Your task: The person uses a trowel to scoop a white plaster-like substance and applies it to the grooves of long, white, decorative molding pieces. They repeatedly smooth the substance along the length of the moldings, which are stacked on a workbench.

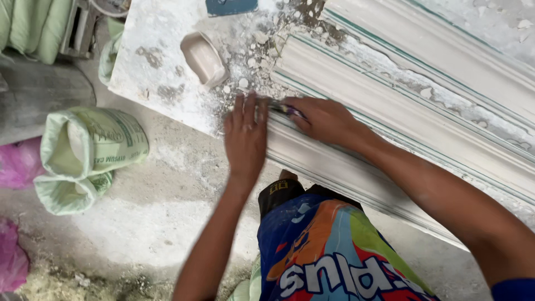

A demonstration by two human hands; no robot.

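Two hands meet at the moulding's (356,161) end: our left hand (245,136) presses flat, fingers spread, steadying it, while our right hand (323,118) grips a small tool (285,108) at twelve o'clock of our knee.

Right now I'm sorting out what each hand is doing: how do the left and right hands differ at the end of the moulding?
The left hand lies flat, fingers straight, pressing on the end of the white moulding; the right hand is curled around a small tool. The left hand holds nothing; the right grips. Both rest on the same moulding, close together.
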